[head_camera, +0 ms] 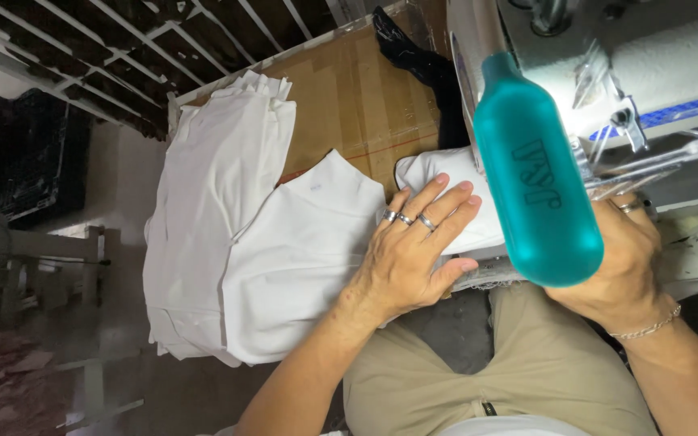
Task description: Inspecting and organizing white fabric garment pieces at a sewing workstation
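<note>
Nearest the camera are the person's khaki trousers [478,379], with both forearms reaching up and away from the lap. The left hand [414,250] lies flat, fingers spread, pressing down on a white cloth [454,190]; three rings show on its fingers. The right hand [624,258], with a chain at the wrist, sits just right of it, but a teal bottle [536,169] hangs in front and hides its fingers, so I cannot tell whether they pinch the cloth or lie loose.

The cloth lies directly under and just beyond the left palm, its long axis running left to right toward the sewing machine [648,64], whose needle area stands beyond the right hand. So the left hand is squarely on the piece, while the right is nearer the machine's foot.

Further left, a stack of white pieces [236,242] drapes over the table's edge, touching the worked cloth's neighbour. Beyond it lies brown cardboard [365,89], a black rag [422,64] and, farthest, a slatted rack [123,48]
</note>
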